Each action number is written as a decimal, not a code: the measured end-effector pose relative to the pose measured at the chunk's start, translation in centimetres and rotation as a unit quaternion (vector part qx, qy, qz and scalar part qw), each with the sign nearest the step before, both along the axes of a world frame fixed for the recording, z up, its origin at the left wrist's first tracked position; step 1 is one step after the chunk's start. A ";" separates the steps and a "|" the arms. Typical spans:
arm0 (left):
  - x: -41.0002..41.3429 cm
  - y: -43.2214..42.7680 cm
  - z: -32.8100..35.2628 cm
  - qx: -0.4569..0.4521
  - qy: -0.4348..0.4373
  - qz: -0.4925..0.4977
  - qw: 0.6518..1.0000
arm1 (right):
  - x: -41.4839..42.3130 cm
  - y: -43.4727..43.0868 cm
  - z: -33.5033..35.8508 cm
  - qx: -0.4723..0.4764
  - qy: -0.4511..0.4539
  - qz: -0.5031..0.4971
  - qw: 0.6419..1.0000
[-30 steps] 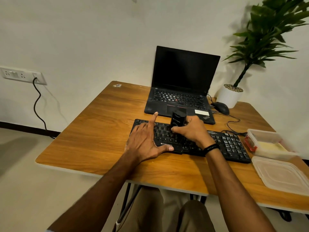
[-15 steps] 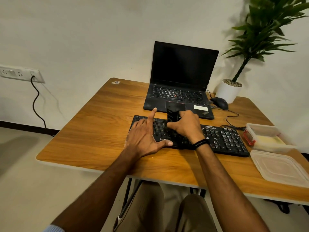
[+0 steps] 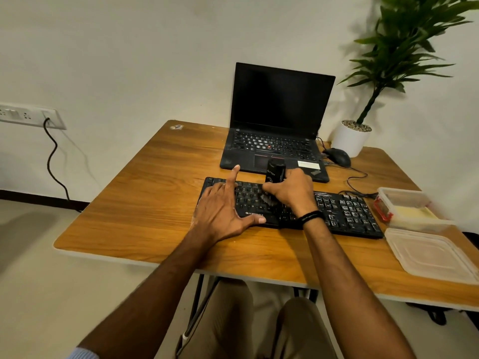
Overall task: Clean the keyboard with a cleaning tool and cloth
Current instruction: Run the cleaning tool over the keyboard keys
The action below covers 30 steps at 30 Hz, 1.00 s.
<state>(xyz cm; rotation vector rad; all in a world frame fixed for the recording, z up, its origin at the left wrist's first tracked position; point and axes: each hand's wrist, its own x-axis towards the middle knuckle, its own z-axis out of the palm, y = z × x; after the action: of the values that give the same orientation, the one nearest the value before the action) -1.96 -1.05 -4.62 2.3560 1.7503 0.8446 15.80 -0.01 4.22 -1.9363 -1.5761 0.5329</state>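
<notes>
A black keyboard (image 3: 344, 211) lies across the middle of the wooden table (image 3: 145, 203). My left hand (image 3: 223, 211) rests flat on its left end, fingers spread, the thumb along the front edge. My right hand (image 3: 293, 193) grips a black cleaning tool (image 3: 275, 172) upright over the keyboard's middle keys. Pale bristles show under the fingers, touching the keys. No cloth is clearly visible.
An open black laptop (image 3: 277, 125) stands behind the keyboard. A black mouse (image 3: 337, 156) and a white potted plant (image 3: 352, 138) sit at the back right. A clear plastic box (image 3: 407, 211) and its lid (image 3: 430, 255) lie at the right edge.
My right hand has shifted the tool back and forth over the middle keys. The left hand has stayed on the keyboard's left end.
</notes>
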 end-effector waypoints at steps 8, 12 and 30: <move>-0.1 -0.1 0.1 0.003 -0.005 -0.001 1.000 | -1.7 1.0 -0.5 0.045 0.007 0.025 0.999; 0.0 0.0 0.1 0.004 -0.004 -0.002 1.000 | -0.9 1.0 -1.0 -0.009 0.054 0.096 0.994; -0.1 -0.3 0.2 0.036 -0.065 -0.016 0.997 | -1.8 2.3 -1.5 -0.014 0.071 0.165 0.984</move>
<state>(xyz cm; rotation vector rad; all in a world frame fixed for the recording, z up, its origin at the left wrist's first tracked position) -2.09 -1.36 -4.45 2.3066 1.6554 1.0493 13.99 2.28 2.71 -1.6233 -1.8119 0.8132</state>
